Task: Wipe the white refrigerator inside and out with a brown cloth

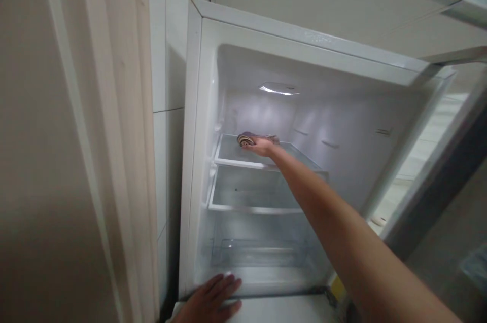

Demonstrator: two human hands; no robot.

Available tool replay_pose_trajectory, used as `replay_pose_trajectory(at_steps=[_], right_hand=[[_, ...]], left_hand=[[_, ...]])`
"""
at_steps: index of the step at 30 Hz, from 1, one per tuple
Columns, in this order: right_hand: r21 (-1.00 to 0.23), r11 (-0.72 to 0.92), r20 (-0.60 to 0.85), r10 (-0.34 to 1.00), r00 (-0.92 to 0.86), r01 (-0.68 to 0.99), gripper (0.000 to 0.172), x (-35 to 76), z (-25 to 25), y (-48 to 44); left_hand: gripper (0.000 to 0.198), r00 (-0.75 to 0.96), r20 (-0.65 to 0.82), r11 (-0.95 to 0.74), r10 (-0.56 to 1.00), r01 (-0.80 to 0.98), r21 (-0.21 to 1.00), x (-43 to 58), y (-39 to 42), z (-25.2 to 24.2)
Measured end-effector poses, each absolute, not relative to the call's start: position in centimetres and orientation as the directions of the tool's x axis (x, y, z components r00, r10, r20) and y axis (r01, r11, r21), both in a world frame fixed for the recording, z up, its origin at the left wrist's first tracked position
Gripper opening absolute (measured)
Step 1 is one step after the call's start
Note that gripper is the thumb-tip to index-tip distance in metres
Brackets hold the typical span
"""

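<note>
My right hand (262, 146) reaches deep into an open fridge (193, 160), its fingers closed round a folded cloth (245, 139) with dark and light stripes. The cloth is at the upper glass shelf (232, 153), towards the back; whether it presses on the glass I cannot tell. My left hand (213, 298) rests with fingers stretched out at the lower front edge of the compartment, on the white surface (281, 310) below it. Nothing shows in that hand.
Below the upper shelf are a second glass shelf (251, 209) and a clear drawer (262, 254). A lamp (279, 88) glows on the fridge ceiling. The fridge door (437, 186) stands open at right. A wooden door frame (125, 135) and tiled wall (167, 160) stand close at left.
</note>
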State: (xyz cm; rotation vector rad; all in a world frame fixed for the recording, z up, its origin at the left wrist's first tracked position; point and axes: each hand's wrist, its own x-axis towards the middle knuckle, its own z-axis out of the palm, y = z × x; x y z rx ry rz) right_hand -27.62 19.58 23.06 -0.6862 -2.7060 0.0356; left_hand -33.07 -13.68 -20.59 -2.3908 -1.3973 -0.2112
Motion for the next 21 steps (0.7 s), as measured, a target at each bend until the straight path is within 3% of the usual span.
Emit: replay_pose_trajectory(at_steps=[4,7,10,14,17,21], right_hand=[[-0.02,0.937,0.271,0.342,-0.9,0.35,0.071,-31.2,23.0,13.3],[0.043,0.957,0.29,0.262,-0.921,0.286,0.082,-28.6,22.5,10.6],[0.152,0.964,0.287,0.167,-0.943,0.217,0.093,-23.7,21.9,10.0],[0.286,0.898,0.308,0.245,-0.919,0.335,0.074,-19.0,21.6,10.4],[0.304,0.859,0.297,0.326,-0.898,0.412,0.061,-18.4,21.8,10.0],[0.323,0.854,0.271,0.328,-0.905,0.407,0.056,-19.0,21.9,9.0]], left_hand=[[0.087,0.447,0.15,-0.443,0.882,0.894,-0.061,-32.5,-14.5,-18.1],[0.101,0.437,0.062,-0.441,0.897,0.889,0.122,-32.0,-15.2,-15.9],[0.102,0.399,0.032,-0.396,0.916,0.892,0.219,-31.8,-15.6,-15.0],[0.104,0.359,0.073,-0.366,0.93,0.902,0.23,-31.5,-15.9,-15.5],[0.106,0.365,0.11,-0.38,0.925,0.9,0.212,-31.5,-15.9,-16.1],[0.107,0.384,0.148,-0.404,0.911,0.904,0.141,-32.0,-15.2,-17.6]])
